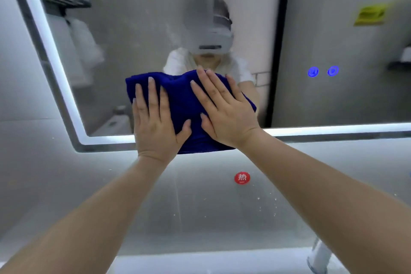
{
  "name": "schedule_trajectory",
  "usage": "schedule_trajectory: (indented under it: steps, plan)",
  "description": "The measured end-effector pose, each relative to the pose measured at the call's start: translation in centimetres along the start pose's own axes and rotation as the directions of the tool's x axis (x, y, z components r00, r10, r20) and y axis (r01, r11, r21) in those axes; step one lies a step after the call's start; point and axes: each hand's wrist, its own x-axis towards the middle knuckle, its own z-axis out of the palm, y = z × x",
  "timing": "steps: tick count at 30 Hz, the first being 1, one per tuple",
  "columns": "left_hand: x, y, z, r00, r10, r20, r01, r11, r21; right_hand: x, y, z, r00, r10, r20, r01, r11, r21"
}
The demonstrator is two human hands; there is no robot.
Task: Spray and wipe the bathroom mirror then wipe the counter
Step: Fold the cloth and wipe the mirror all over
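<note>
A dark blue cloth (pixel 178 95) lies flat against the lower part of the lit-edged bathroom mirror (pixel 333 40), overlapping its glowing bottom border. My left hand (pixel 155 122) presses the cloth's left half with straight fingers pointing up. My right hand (pixel 224 107) presses the right half, fingers spread and angled up-left. The mirror surface looks hazy and streaked above the cloth. A strip of the pale counter (pixel 200 264) shows at the bottom edge.
Two blue touch icons (pixel 323 71) glow on the mirror's right side. A round red sticker (pixel 242 178) sits on the grey wall below the mirror. A chrome faucet part (pixel 319 256) rises at the lower right. Towels on a rack are reflected at upper left.
</note>
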Motion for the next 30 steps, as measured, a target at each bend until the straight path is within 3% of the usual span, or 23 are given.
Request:
schedule_trajectory:
  steps: [17, 30]
  plan:
    - [5.5, 22.4, 2.5, 0.982, 0.183, -0.04, -0.184, 0.983, -0.006, -11.6, 21.4, -6.3, 0.995, -0.063, 0.08, 0.07, 0.993, -0.091]
    - [6.8, 22.7, 2.4, 0.959, 0.279, -0.049, -0.281, 0.96, -0.026, -11.9, 21.0, -6.1, 0.997, 0.071, 0.008, -0.07, 0.994, -0.089]
